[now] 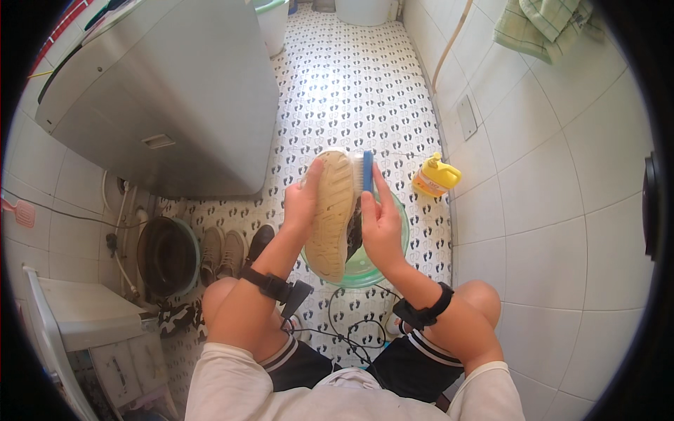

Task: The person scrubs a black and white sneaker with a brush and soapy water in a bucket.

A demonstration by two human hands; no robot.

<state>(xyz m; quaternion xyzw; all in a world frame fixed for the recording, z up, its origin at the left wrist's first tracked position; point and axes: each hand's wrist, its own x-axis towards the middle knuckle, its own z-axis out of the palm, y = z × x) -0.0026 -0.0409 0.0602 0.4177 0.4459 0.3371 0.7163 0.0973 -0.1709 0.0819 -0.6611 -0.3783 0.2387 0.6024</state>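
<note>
Footprint-patterned floor (pixel 344 119); green basin (pixel 363 275); shoe (pixel 328 217) above it, sole facing up. Left hand (pixel 302 203) — thumb on sole, fingers hidden. Right hand (pixel 381 228) — fingers pinching blue brush (pixel 368 170) against shoe's side. Loose left grip could drop shoe.

Left hand (pixel 302 200) grips a shoe (pixel 327 221), tan patterned sole facing the camera, thumb on sole, other fingers mostly hidden. Right hand (pixel 381 224) holds a blue-backed scrub brush (pixel 368 172), index finger along the back, white bristles against the shoe's side edge. Under both hands: green basin (pixel 401 242), contents mostly blocked by shoe. Right of hands: yellow jug (pixel 435 177) on footprint-print floor (pixel 351 91); farther right, tiled wall (pixel 540 182), checked towel (pixel 544 28) up high. Left of hands: dark shoe (pixel 261 242), pair of brown shoes (pixel 223 256), dark basin (pixel 168 256). Beyond, up-left: big grey appliance (pixel 189 91). Nearer the body: black cables (pixel 344 337).
</note>
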